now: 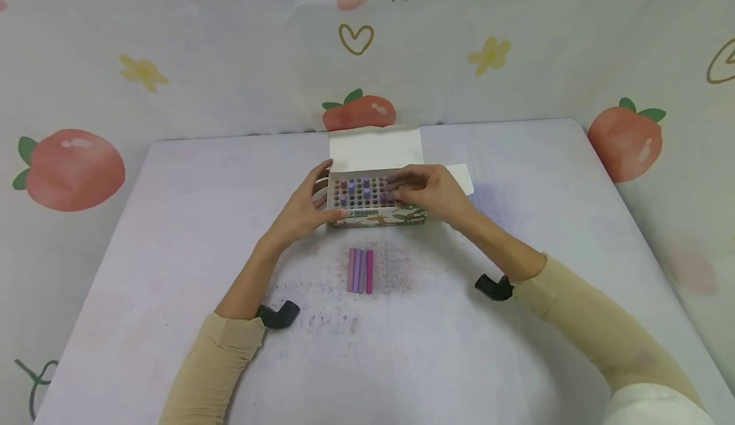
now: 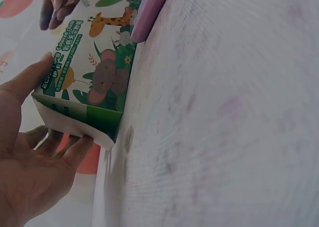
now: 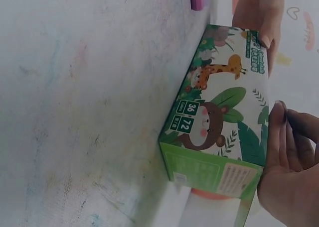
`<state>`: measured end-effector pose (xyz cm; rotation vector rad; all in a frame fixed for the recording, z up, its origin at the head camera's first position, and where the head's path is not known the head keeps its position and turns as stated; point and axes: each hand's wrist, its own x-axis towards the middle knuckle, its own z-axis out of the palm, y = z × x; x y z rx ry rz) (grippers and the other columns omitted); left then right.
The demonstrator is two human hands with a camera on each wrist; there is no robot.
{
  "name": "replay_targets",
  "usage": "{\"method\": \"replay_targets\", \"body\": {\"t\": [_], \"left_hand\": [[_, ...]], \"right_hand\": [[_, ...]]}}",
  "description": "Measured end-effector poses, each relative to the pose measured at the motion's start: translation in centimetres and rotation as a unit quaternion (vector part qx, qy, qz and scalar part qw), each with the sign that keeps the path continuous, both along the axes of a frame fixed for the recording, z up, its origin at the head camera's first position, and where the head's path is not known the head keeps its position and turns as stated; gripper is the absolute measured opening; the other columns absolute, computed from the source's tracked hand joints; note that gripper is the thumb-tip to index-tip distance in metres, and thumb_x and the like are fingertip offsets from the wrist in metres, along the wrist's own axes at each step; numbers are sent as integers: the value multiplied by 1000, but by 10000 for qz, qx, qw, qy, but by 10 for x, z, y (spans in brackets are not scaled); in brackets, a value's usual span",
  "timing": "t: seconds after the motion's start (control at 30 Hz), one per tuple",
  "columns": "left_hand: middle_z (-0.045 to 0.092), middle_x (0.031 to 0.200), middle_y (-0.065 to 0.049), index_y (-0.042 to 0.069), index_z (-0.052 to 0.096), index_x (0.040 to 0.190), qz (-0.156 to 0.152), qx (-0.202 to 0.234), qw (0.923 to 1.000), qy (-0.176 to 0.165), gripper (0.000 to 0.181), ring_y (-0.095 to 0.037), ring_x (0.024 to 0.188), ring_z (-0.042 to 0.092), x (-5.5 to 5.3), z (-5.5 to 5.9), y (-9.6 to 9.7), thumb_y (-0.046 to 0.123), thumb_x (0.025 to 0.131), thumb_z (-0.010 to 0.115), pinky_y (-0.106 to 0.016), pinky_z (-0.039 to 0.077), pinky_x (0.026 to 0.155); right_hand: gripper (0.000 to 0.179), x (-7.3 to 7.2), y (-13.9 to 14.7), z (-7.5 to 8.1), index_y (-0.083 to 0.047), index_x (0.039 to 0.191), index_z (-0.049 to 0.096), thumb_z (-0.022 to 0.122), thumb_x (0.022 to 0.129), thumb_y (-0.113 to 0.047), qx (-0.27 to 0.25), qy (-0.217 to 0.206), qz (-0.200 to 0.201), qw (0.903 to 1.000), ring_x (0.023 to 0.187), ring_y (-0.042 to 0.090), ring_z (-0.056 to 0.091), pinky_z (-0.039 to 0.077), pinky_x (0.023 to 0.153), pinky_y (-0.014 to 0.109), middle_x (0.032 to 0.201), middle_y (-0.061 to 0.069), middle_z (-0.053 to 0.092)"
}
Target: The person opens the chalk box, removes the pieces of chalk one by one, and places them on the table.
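A chalk box point(image 1: 379, 219) with animal pictures stands with its lid folded back; inside is a grid of holes with several purple and pink chalk sticks upright. My left hand point(image 1: 304, 205) holds the box's left end, thumb on the front edge, fingers round the side by an end flap point(image 2: 75, 127). Over the right end of the grid hovers my right hand point(image 1: 433, 192), thumb and fingertips low beside a purple chalk stick point(image 1: 383, 197). Whether they pinch a stick I cannot tell. In the right wrist view, the right hand point(image 3: 294, 172) is just behind the box rim.
Several pink and purple chalk sticks point(image 1: 360, 272) lie side by side in front of the box. Chalk dust marks the white table cover point(image 1: 436, 348). A white side flap point(image 1: 461, 179) sticks out to the right. A printed cloth point(image 1: 241, 48) hangs behind the table.
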<state>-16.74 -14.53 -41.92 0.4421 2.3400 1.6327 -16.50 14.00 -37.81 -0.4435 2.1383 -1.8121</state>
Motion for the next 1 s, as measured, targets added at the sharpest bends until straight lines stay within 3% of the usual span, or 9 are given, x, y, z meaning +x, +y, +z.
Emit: {"method": "replay_targets", "body": {"t": [0.33,0.57,0.8,1.0], "left_hand": [[24,159,-7,26,15,160,-1,-8,10000,3,103,-26,147,26,0,0,1,23,83,83,-41,31,120],[23,159,-8,26,15,160,14,29,10000,2,101,-27,148,24,0,-2,0,21,84,82,-43,30,120],[23,159,-8,25,16,160,-22,60,10000,-28,102,-26,148,25,0,-2,1,20,83,83,-40,30,120],[24,158,-8,26,16,160,12,104,9999,7,103,-26,148,25,0,-2,0,19,82,84,-40,32,119]], "right_hand": [[26,-8,0,-2,-5,118,72,69,92,-4,816,418,-109,9957,91,23,72,62,77,33,108,11,73],[26,-14,-9,3,-12,118,72,70,92,-7,2006,607,183,9776,96,13,70,58,83,31,105,0,74],[26,-18,-13,6,-8,115,74,73,89,-4,2398,312,457,9692,96,15,71,59,84,31,104,3,74],[21,-19,-16,8,-10,109,77,75,88,-7,2737,455,598,9589,93,15,71,58,83,32,101,2,75]]}}
